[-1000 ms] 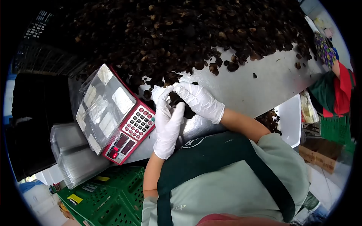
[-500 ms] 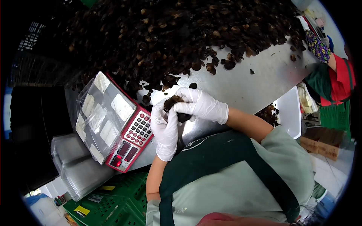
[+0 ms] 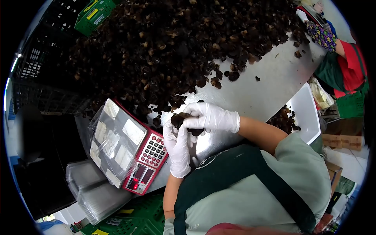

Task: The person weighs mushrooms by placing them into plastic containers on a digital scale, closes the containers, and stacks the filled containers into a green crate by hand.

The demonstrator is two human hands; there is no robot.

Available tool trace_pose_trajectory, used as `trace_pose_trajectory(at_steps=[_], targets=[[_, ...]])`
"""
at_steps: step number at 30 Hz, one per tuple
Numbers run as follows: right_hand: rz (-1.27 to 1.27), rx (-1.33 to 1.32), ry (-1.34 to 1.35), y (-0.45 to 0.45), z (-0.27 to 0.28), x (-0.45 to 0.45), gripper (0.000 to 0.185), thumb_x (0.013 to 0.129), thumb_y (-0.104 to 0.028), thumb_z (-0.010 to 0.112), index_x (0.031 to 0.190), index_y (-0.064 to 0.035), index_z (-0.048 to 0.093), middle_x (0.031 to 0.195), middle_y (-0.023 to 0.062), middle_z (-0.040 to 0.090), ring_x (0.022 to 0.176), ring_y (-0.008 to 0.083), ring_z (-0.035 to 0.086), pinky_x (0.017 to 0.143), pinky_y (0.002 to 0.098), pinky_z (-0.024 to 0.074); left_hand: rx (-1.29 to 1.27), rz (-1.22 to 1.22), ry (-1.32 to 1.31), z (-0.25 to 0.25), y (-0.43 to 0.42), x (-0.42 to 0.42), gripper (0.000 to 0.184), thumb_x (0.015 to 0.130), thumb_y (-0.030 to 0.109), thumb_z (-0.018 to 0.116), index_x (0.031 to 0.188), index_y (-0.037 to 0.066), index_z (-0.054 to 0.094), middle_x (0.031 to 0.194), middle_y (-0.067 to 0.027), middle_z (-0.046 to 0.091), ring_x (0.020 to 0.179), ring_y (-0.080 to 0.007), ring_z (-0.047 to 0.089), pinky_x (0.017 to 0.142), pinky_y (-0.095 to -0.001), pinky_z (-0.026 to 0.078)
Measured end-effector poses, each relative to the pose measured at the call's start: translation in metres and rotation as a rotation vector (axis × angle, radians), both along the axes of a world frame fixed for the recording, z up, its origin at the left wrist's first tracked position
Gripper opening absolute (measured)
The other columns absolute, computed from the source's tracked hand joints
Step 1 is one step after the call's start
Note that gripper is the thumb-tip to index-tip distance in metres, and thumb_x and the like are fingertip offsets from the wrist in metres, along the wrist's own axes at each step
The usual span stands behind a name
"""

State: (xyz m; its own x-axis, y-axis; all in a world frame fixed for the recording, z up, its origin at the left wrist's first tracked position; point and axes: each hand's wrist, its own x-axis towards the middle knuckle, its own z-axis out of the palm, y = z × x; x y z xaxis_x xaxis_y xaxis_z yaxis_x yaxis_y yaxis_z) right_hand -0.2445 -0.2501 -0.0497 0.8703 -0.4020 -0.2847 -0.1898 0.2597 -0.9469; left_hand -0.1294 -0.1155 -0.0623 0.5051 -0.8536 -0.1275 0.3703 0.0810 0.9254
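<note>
Both my hands wear white gloves and meet over the metal table (image 3: pixel 250 92), in front of my dark green apron. My left hand (image 3: pixel 177 150) pinches a dark brown, mushroom-like piece (image 3: pixel 178 120) between thumb and fingers. From the right, my right hand (image 3: pixel 213 117) grips the same piece, and more dark pieces show beneath its fingers. A large heap of similar dark pieces (image 3: pixel 164 51) covers the back of the table. Left of my hands stands a red scale (image 3: pixel 152 152) with a clear plastic tray (image 3: pixel 113 143) on its plate.
Stacked clear containers (image 3: pixel 96 192) lie left of the scale, above a green crate (image 3: pixel 137 219). A white tub (image 3: pixel 305 115) with dark pieces is at the right. Another person's gloved hand (image 3: pixel 301 15) and floral sleeve (image 3: pixel 321 36) show at the upper right.
The view has shifted, so the scale and my hands appear lower. My fingers have changed their hold on the dark pieces, and a green crate has come into view at the upper left.
</note>
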Motion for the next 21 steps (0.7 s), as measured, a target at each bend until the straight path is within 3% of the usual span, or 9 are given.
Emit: trace_pose_trajectory(at_steps=[1, 2, 4, 5, 8, 9, 17, 20, 21], targets=[[0.006, -0.008, 0.006, 0.002, 0.006, -0.003, 0.040, 0.099, -0.034, 0.069, 0.125, -0.0035, 0.063, 0.094, 0.0055, 0.073, 0.077, 0.0057, 0.066, 0.057, 0.0218, 0.0530, 0.010, 0.045, 0.008, -0.006, -0.001, 0.002, 0.014, 0.105, 0.012, 0.059, 0.115, 0.006, 0.053, 0.087, -0.0042, 0.065, 0.053, -0.0076, 0.057, 0.043, -0.0178, 0.041], [0.117, 0.008, -0.009, 0.001, 0.000, -0.003, 0.043, 0.099, -0.031, 0.069, 0.132, -0.0044, 0.061, 0.101, 0.0086, 0.073, 0.084, 0.0134, 0.069, 0.068, 0.0278, 0.0563, 0.018, 0.093, -0.023, -0.003, -0.002, 0.001, 0.009, 0.104, 0.012, 0.059, 0.110, 0.007, 0.053, 0.085, -0.0027, 0.064, 0.052, -0.0070, 0.054, 0.043, -0.0177, 0.040], [0.066, -0.586, -0.225, 0.011, -0.021, -0.002, 0.048, 0.097, -0.028, 0.070, 0.138, -0.0060, 0.059, 0.109, 0.0139, 0.073, 0.096, 0.0236, 0.071, 0.083, 0.0354, 0.0567, 0.129, 0.108, -0.192, -0.004, 0.000, 0.009, 0.006, 0.104, 0.011, 0.058, 0.102, 0.007, 0.055, 0.084, -0.0015, 0.062, 0.052, -0.0059, 0.051, 0.042, -0.0179, 0.038], [0.080, -0.634, -0.128, 0.013, -0.011, -0.004, 0.052, 0.093, -0.027, 0.072, 0.139, -0.0070, 0.058, 0.114, 0.0173, 0.071, 0.106, 0.0314, 0.070, 0.093, 0.0392, 0.0538, 0.079, 0.100, -0.183, -0.007, -0.002, 0.011, 0.012, 0.104, 0.009, 0.057, 0.093, 0.007, 0.055, 0.082, -0.0007, 0.062, 0.051, -0.0042, 0.048, 0.041, -0.0177, 0.035], [0.061, -0.783, -0.095, 0.018, -0.013, -0.004, 0.055, 0.091, -0.027, 0.072, 0.140, -0.0073, 0.057, 0.113, 0.0184, 0.071, 0.107, 0.0320, 0.069, 0.094, 0.0387, 0.0541, 0.096, 0.089, -0.144, -0.004, -0.002, 0.013, 0.022, 0.108, 0.019, 0.055, 0.089, 0.008, 0.056, 0.079, 0.0012, 0.061, 0.057, -0.0019, 0.048, 0.045, -0.0173, 0.035], [0.030, -0.704, -0.149, 0.019, -0.015, -0.005, 0.054, 0.090, -0.026, 0.073, 0.138, -0.0070, 0.058, 0.114, 0.0172, 0.070, 0.108, 0.0322, 0.068, 0.096, 0.0390, 0.0533, 0.053, 0.055, -0.100, 0.002, 0.001, 0.012, 0.023, 0.109, 0.023, 0.054, 0.091, 0.009, 0.058, 0.078, 0.0023, 0.061, 0.058, -0.0018, 0.048, 0.046, -0.0174, 0.036], [0.046, -0.617, -0.165, 0.015, -0.007, -0.011, 0.046, 0.089, -0.019, 0.072, 0.132, -0.0048, 0.059, 0.134, 0.0172, 0.062, 0.119, 0.0330, 0.062, 0.104, 0.0406, 0.0500, -0.035, 0.100, -0.049, -0.005, -0.001, 0.007, 0.014, 0.108, 0.021, 0.056, 0.104, 0.008, 0.059, 0.091, 0.0003, 0.063, 0.074, -0.0040, 0.056, 0.061, -0.0177, 0.046], [-0.070, -0.519, -0.223, 0.018, 0.002, -0.008, 0.040, 0.093, -0.016, 0.068, 0.130, -0.0051, 0.061, 0.124, 0.0145, 0.067, 0.111, 0.0278, 0.066, 0.101, 0.0370, 0.0519, 0.045, 0.020, -0.087, 0.003, 0.001, 0.007, 0.017, 0.108, 0.021, 0.054, 0.116, 0.006, 0.058, 0.098, -0.0016, 0.064, 0.084, -0.0059, 0.059, 0.072, -0.0194, 0.048], [-0.066, -0.364, -0.101, 0.016, 0.007, -0.009, 0.034, 0.096, -0.017, 0.066, 0.128, -0.0046, 0.062, 0.114, 0.0124, 0.070, 0.102, 0.0229, 0.068, 0.091, 0.0339, 0.0551, 0.092, -0.038, -0.087, 0.010, 0.003, 0.007, 0.021, 0.109, 0.021, 0.053, 0.122, 0.005, 0.058, 0.100, -0.0023, 0.064, 0.087, -0.0057, 0.059, 0.076, -0.0194, 0.047]])
